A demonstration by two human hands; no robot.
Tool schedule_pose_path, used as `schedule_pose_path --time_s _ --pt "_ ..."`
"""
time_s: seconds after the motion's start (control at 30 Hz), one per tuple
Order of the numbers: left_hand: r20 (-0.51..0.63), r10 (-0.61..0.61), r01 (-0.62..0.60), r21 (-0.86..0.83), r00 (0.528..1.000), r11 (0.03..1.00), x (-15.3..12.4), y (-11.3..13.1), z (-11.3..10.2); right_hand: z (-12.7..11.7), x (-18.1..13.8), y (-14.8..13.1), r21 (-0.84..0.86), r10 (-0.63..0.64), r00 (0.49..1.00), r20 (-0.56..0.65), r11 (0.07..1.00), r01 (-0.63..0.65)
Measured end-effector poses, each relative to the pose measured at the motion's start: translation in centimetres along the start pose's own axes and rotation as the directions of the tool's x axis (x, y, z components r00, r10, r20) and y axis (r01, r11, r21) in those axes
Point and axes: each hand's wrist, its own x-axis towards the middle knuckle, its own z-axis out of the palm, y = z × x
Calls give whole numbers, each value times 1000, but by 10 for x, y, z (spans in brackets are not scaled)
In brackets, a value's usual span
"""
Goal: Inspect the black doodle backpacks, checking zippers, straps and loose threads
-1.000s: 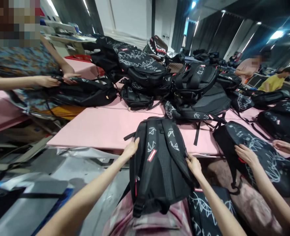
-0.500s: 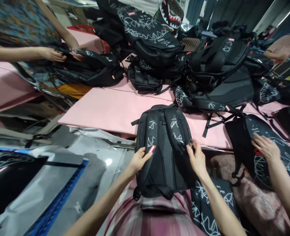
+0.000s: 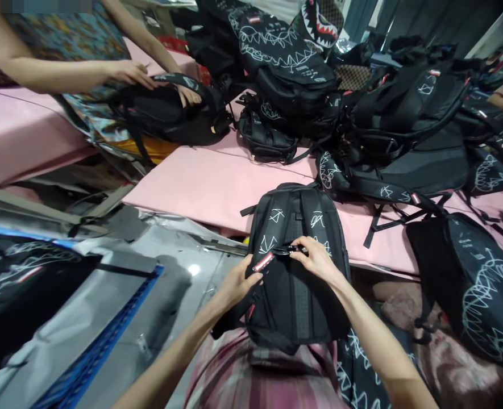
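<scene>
A black backpack (image 3: pixel 302 295) rests on my lap and leans on the table edge, its back panel and two shoulder straps facing me. White scribbles mark both straps. My left hand (image 3: pixel 245 278) grips the left strap beside its red-and-white label (image 3: pixel 263 263). Held over the middle of the back panel, my right hand (image 3: pixel 313 258) pinches a small dark tool (image 3: pixel 283 250) that looks like thread snips. Its tip points left, close to the left strap. Fine detail of the tool is blurred.
Black backpacks with white drawings (image 3: pixel 285 57) are piled on the pink table (image 3: pixel 191 176). Across at the left, a co-worker's hands (image 3: pixel 134 74) handle another black bag (image 3: pixel 170 113). One more backpack (image 3: pixel 490 284) lies at the right. A grey-and-blue sheet (image 3: pixel 119 318) covers the left side.
My right hand has moved left with the small dark tool, from the backpack's right edge to near the left strap. A neighbour's hand has left the backpack at right.
</scene>
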Motion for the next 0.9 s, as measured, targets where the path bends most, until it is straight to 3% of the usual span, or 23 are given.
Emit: schedule_pose_path --time_s 0.2,0.43,0.57,0.9 --pt "69 -33 37 -60 997 997 1 21 -21 2 34 -1 48 -140 990 29 989 139" --pt "103 -31 48 -169 994 984 5 17 -27 -1 44 -5 25 -229 971 63 973 228" --pt "162 -109 143 -214 981 966 4 20 -28 -2 49 -8 1 -294 953 70 956 295" --pt "226 -136 194 -256 965 947 2 26 -32 -10 53 -9 10 -313 945 95 949 314"
